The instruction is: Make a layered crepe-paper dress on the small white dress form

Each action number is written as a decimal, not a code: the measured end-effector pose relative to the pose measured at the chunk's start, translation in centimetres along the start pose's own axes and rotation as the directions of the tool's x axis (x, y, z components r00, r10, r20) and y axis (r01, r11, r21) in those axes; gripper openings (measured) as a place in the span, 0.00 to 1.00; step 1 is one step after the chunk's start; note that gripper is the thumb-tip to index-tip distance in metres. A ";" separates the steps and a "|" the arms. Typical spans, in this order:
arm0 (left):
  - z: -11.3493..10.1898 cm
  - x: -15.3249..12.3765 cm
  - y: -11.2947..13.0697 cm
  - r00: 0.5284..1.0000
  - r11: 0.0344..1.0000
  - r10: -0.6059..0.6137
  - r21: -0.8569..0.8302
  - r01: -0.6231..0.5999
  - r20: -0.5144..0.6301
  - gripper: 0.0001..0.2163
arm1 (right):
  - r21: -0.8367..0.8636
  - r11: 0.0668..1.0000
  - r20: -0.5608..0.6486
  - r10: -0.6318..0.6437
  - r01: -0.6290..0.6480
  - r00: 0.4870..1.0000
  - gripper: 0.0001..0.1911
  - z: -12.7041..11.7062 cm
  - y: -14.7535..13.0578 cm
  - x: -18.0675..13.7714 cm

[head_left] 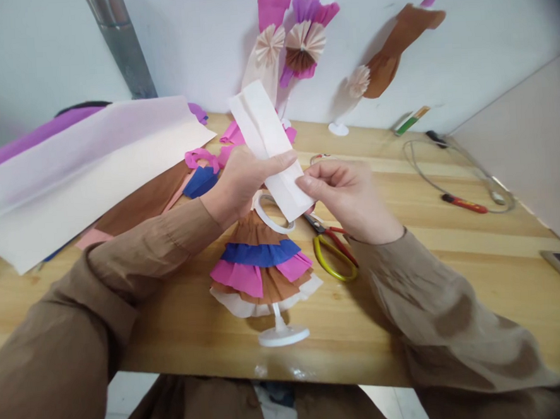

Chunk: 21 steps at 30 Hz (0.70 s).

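A folded strip of white crepe paper (266, 131) is held up over the table between both hands. My left hand (240, 177) grips it around the middle, thumb lying across the front. At its lower right corner, my right hand (338, 193) pinches the edge between thumb and fingers. Just below is a roll of tape (271, 217), partly covered by the strip. Under that lies a small dress form with a layered paper skirt (262, 264) in brown, blue, pink and white, on a white stand (284, 335). Scissors (335, 257) with yellow and red handles lie beside it.
Large crepe sheets (92, 164) in white, purple and brown cover the left side, with pink and blue scraps (202, 181) near them. Several dressed forms (300, 40) stand against the wall. A cable with a red handle (464, 203) lies right; a grey bottle (125, 48) stands behind.
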<state>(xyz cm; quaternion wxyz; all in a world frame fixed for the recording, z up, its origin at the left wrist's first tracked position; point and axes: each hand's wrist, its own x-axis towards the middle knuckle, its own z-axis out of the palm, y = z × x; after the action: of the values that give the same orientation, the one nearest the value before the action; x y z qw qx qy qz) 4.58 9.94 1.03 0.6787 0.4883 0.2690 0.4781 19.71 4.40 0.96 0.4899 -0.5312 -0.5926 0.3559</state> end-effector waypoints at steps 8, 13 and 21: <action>-0.1 0.1 0.2 1.000 1.000 -0.012 -0.027 0.012 -0.015 0.07 | -0.040 0.999 0.065 0.011 -0.009 0.998 0.12 -0.4 -0.1 0.0; 0.1 0.0 -0.1 0.999 0.999 -0.036 -0.032 0.034 -0.035 0.09 | -0.005 1.000 0.020 0.002 -0.002 1.000 0.11 0.1 0.1 0.1; 0.1 0.0 0.3 0.999 0.998 -0.005 -0.067 0.002 -0.044 0.11 | -0.045 0.996 0.057 0.077 -0.075 0.995 0.14 0.3 0.0 -0.2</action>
<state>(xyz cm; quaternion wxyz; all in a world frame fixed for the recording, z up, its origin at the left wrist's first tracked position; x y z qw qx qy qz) 4.60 9.94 1.31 0.6896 0.4540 0.2685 0.4962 19.42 4.20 0.85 0.4467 -0.5530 -0.5938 0.3769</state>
